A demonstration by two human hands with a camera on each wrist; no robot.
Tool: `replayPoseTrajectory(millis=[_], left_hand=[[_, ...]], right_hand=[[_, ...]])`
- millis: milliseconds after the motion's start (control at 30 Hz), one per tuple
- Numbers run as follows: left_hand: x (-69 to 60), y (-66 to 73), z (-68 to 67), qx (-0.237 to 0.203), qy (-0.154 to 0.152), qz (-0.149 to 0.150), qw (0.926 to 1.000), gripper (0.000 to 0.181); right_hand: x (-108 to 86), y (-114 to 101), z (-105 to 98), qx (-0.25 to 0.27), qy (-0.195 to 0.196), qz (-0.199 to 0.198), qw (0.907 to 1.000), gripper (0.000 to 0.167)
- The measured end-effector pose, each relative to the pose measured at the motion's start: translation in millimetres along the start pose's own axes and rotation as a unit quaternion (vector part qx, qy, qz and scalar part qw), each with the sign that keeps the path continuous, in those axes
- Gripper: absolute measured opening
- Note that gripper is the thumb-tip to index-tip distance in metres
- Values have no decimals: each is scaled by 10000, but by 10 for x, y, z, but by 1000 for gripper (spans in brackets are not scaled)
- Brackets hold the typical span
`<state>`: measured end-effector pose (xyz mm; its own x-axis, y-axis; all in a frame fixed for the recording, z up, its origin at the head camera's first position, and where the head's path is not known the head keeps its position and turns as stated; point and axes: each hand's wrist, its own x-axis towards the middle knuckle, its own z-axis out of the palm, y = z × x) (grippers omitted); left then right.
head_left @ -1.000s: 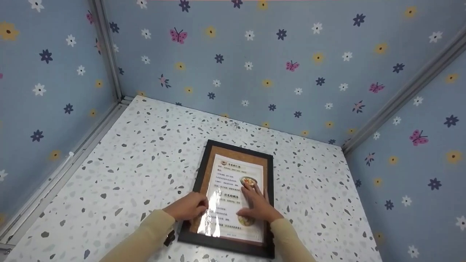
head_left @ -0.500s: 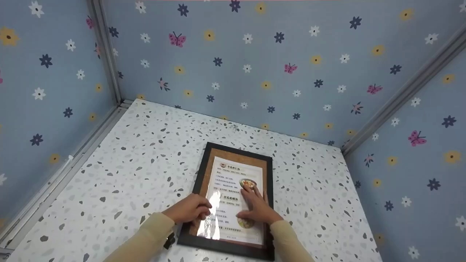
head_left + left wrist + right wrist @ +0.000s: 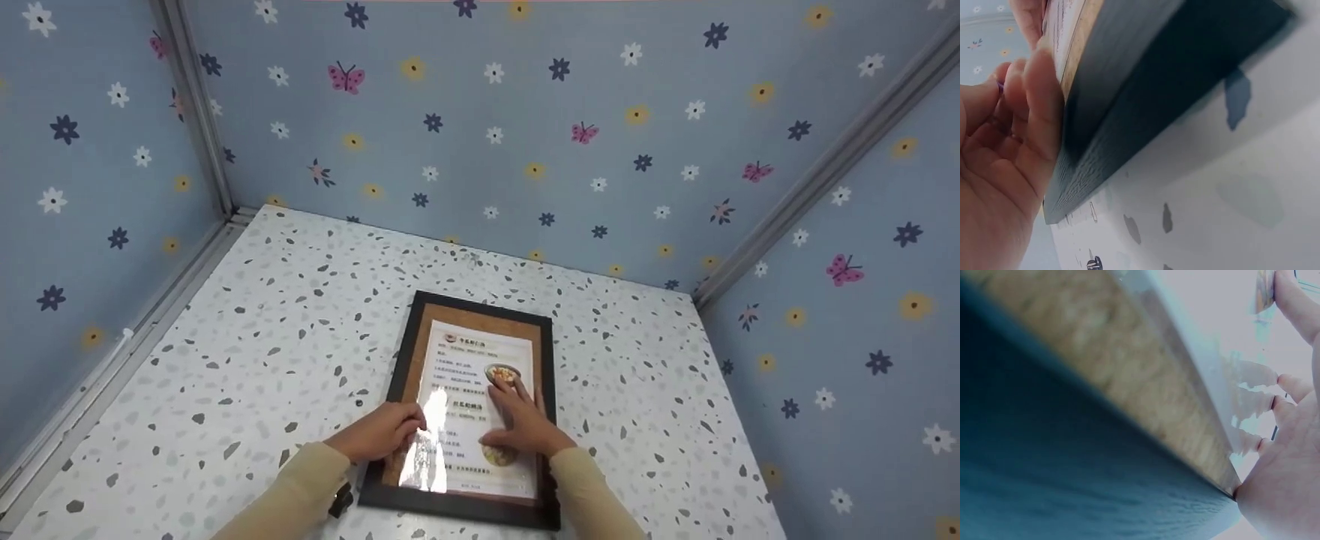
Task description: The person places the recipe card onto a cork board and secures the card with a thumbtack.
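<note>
A cork board (image 3: 484, 319) with a black frame lies on the speckled table. On it rests a glossy printed sheet (image 3: 465, 360) with text and bowl pictures. My left hand (image 3: 379, 433) is over the board's left edge with its fingers curled. In the left wrist view, thumb and finger pinch a small purple pin-like piece (image 3: 1000, 86), mostly hidden. My right hand (image 3: 525, 426) rests on the sheet's right side, fingers spread, partly covering both pictures. The right wrist view shows its fingertips reflected in the sheet, beside the cork (image 3: 1112, 365).
The white speckled table (image 3: 300, 315) extends around the board. Blue flowered panels (image 3: 487, 97) enclose it at the back and both sides, with grey metal rails (image 3: 187, 105) at the corners. A dark item (image 3: 340, 501) shows beside the left sleeve.
The head view has shifted slightly, so the board appears a little farther left. The left fingers have moved slightly over the sheet's left edge and back; the right hand stays on the sheet.
</note>
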<state>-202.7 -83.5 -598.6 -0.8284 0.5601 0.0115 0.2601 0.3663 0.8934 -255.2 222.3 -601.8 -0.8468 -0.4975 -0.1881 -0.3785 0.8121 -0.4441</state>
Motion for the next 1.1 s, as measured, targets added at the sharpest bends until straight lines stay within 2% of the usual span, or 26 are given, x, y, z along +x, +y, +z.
replayPoseTrajectory(millis=[133,267,400,667,900,1100], left_hand=[[-67,-11,-47,70,-44,-24,10000,18],[-120,-35,-92,-146,-136,-157,9997,18],[-132,-66,-114,-347,-180,-244,9989,18],[-84,-60,-89,-609,-219,-261,9976,15],[-32,-6,-38,-432,-551,-277,9972,10],[16,0,-19,-567,-691,-310,9955,13]], right_hand=[[73,-58,3,4,-63,-170,9998,101],[139,-98,3,-9,-102,-310,9995,100],[158,-114,-15,-73,-120,-273,9995,101],[108,-71,-29,-65,-29,-216,9997,100],[51,-32,-31,21,-31,-25,10000,101],[4,6,-11,45,61,-51,10000,101]])
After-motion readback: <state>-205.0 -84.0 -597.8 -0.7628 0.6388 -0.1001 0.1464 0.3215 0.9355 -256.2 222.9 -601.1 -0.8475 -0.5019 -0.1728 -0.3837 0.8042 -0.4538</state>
